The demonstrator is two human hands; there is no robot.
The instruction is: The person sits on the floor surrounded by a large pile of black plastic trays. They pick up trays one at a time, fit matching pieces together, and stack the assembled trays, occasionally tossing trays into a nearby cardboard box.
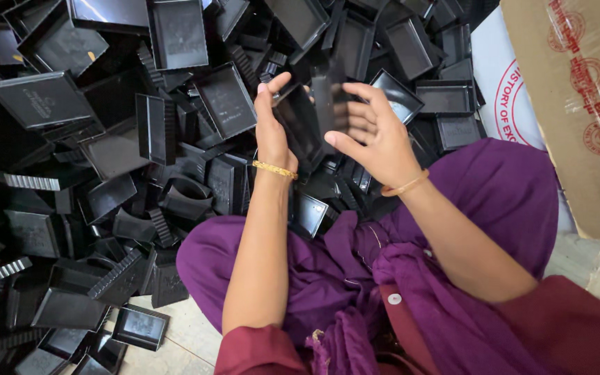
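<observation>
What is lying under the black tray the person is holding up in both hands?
Under the black tray, more black trays lie heaped, with purple cloth over the lap nearer the body. The floor beneath the heap is covered.

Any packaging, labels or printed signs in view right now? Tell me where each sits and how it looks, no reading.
Cardboard box: top right corner, brown, flat panel, clear tape with red round stamps.
White sack: beside the box's left edge, behind the purple knee, white with a red circular print.
Screens: none in view.
</observation>
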